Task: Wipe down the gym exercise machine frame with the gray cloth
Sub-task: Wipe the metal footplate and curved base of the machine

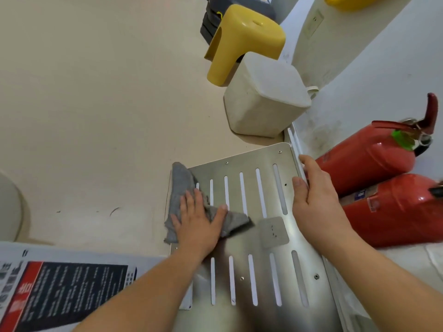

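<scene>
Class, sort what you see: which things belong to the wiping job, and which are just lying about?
Job: gray cloth, metal panel, left hand, right hand.
Lying about: yellow stool, white tub, two fire extinguishers, printed sheet.

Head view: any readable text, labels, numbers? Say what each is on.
Nothing reads clearly.
Printed sheet: red and black text blocks, too blurred.
Nearer fire extinguisher: label too blurred.
Farther fire extinguisher: faint label, unreadable.
Small plate on metal panel: dark marks, illegible.
</scene>
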Action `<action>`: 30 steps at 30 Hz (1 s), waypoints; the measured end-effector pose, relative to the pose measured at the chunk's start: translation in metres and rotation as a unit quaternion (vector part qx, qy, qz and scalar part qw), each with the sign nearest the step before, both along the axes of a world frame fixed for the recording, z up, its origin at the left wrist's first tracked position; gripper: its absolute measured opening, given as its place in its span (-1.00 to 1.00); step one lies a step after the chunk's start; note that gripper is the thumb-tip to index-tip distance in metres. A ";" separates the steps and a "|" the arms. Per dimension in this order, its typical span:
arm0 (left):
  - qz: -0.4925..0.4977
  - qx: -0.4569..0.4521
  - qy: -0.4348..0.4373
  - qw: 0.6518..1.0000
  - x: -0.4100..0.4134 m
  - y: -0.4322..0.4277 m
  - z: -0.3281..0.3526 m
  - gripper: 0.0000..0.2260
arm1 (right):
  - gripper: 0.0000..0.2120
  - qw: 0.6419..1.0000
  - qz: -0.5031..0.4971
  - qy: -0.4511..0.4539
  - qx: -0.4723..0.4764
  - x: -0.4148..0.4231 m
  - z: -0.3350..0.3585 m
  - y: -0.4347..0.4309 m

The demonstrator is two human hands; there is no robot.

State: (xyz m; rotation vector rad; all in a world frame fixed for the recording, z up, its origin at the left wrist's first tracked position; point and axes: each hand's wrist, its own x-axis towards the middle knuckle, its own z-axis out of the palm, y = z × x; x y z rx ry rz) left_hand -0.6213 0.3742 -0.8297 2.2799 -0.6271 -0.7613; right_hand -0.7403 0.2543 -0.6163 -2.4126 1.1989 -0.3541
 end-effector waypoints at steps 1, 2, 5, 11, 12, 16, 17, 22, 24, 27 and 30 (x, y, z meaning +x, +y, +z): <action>0.027 0.036 0.038 0.998 0.006 0.001 -0.002 -0.11 | -0.55 1.000 -0.001 0.001 0.002 0.000 -0.001 0.000; 0.048 0.054 0.056 0.996 0.003 0.001 -0.001 -0.09 | -0.56 1.000 -0.002 0.000 0.001 -0.001 -0.001 0.000; 0.097 0.055 0.066 0.992 -0.033 -0.001 0.012 -0.02 | -0.56 1.000 -0.001 -0.001 -0.006 0.001 0.001 0.002; 0.069 0.064 0.080 0.992 -0.015 0.003 0.011 0.00 | -0.55 1.000 0.001 0.003 -0.006 0.001 0.003 0.003; 0.063 0.064 0.083 0.992 -0.003 0.004 0.009 -0.02 | -0.55 1.000 0.003 0.002 -0.007 0.002 0.003 0.003; 0.069 0.035 0.046 0.996 -0.029 -0.003 0.019 -0.07 | -0.55 1.000 -0.001 0.003 -0.010 0.004 0.004 0.004; 0.062 0.009 0.022 0.998 -0.050 -0.006 0.026 -0.08 | -0.54 1.000 0.000 0.001 -0.010 0.006 0.004 0.006; -0.012 -0.046 -0.035 0.998 -0.080 0.000 0.033 -0.16 | -0.55 1.000 -0.004 0.003 -0.010 0.007 0.005 0.009; -0.052 -0.049 -0.012 0.997 -0.067 0.008 0.034 -0.23 | -0.56 1.000 -0.003 0.014 -0.019 0.007 0.008 0.009; -0.060 -0.058 0.012 0.996 -0.099 0.020 0.048 -0.30 | -0.57 1.000 0.000 0.021 -0.017 0.007 0.012 0.012; -0.085 -0.119 -0.031 0.989 -0.152 0.026 0.059 -0.28 | -0.56 1.000 -0.002 0.022 -0.008 0.008 0.014 0.014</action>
